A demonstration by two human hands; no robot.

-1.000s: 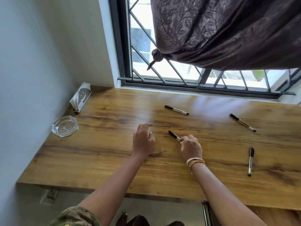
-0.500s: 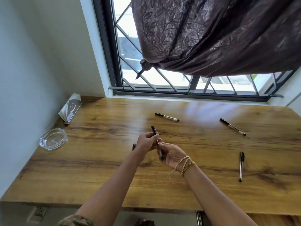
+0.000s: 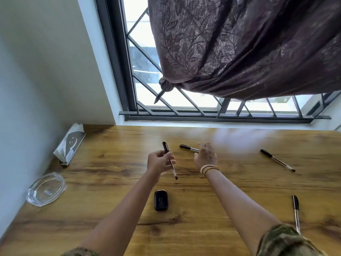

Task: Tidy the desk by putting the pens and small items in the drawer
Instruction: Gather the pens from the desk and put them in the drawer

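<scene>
My left hand (image 3: 160, 161) holds a black-capped pen (image 3: 171, 167) above the wooden desk (image 3: 110, 182), cap pointing up and away. My right hand (image 3: 205, 156), with bangles at the wrist, hovers with relaxed fingers over a second pen (image 3: 188, 147) lying near the window; its fingertips are at that pen's far end. Two more pens lie on the desk, one at the right (image 3: 276, 159) and one at the near right (image 3: 295, 209). A small black oval case (image 3: 161, 200) lies between my forearms. No drawer is in view.
A glass ashtray (image 3: 46, 189) sits at the desk's left edge, with a napkin holder (image 3: 71, 145) behind it against the wall. A barred window (image 3: 184, 104) and a knotted dark curtain (image 3: 239, 52) hang over the desk's far side.
My right hand picked a pen off the desk and passed it to my left hand, then reached toward the pen by the window. The view tilted up, and the black case came into sight.
</scene>
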